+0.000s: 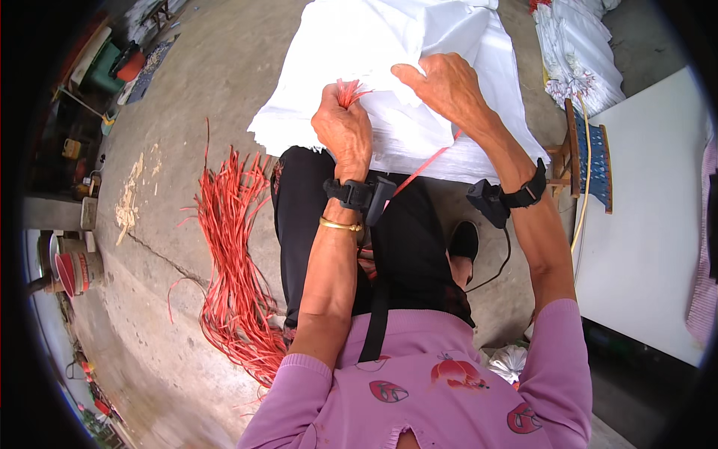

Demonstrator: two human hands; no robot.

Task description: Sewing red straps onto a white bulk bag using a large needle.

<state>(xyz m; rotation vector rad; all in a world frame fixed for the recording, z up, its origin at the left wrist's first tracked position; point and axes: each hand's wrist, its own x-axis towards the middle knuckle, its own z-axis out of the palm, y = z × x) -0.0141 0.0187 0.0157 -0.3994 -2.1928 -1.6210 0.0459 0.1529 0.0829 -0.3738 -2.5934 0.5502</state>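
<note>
White woven sacks (299,97) lie in a flat stack over my knees and beyond them. My left hand (342,131) is closed round a bunch of red plastic strips (350,93), whose ends stick up past the thumb, at the stack's near left. On the upper middle of the stack, my right hand (449,86) has its fingers curled at a raised fold of the top sack, with the thumb pointing left; its fingertips are hidden. A single red strip (422,170) runs from beneath my right wrist down across my lap.
A long heap of red strips (235,262) lies on the concrete floor by my left leg. To the right are a wooden stool with blue webbing (593,161), a white board (643,224) and bundled white sacks (580,60). Buckets (78,271) stand far left.
</note>
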